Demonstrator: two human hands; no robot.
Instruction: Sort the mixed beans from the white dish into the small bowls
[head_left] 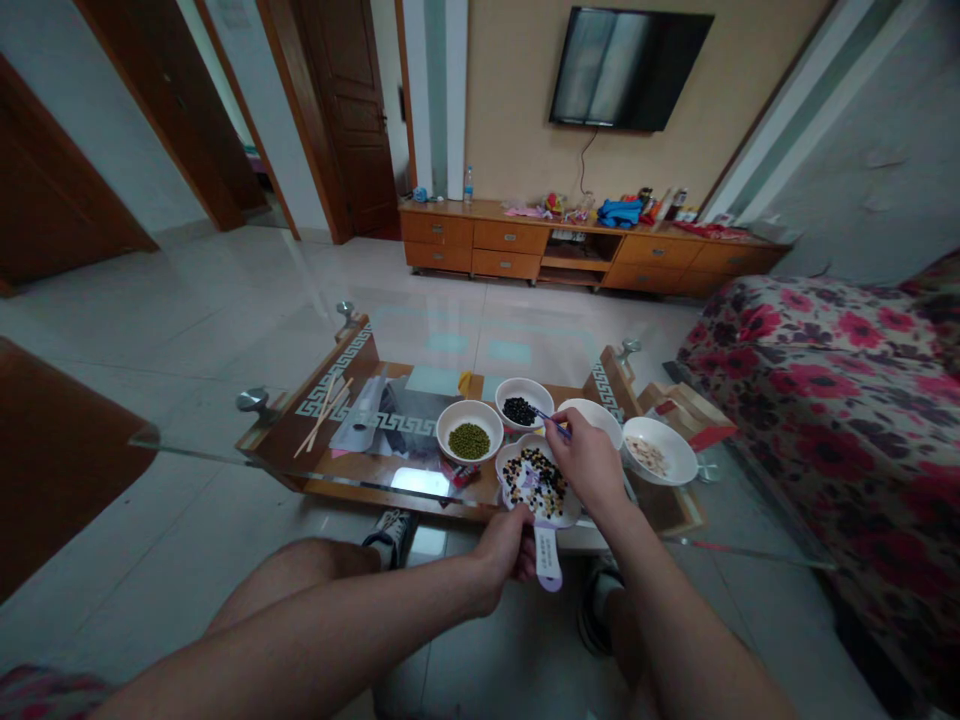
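Observation:
My left hand (pixel 508 548) is closed on the near edge of a white bowl with a handle (pixel 548 555), which holds mixed black, yellow and pale beans. Over it, my right hand (pixel 589 462) pinches slim dark tweezers (pixel 553 421). Their tips reach into a white bowl (pixel 541 393) of black beans (pixel 517 410); whether they grip a bean is too small to tell. Left of that stands a bowl (pixel 444 425) with green mung beans (pixel 469 441). Another white bowl (pixel 604 420) lies partly behind my right hand, its contents hidden. Farther right, a bowl (pixel 681 455) contains pale beans or seeds (pixel 646 456).
The bowls stand on a glass-topped table (pixel 420 482). Wooden chopsticks (pixel 324 415) and papers (pixel 367 415) show at its left. A brown paper bag (pixel 686 410) is beside the right bowl. A flowered sofa (pixel 847 400) borders the right side; a low cabinet (pixel 510 250) stands beyond.

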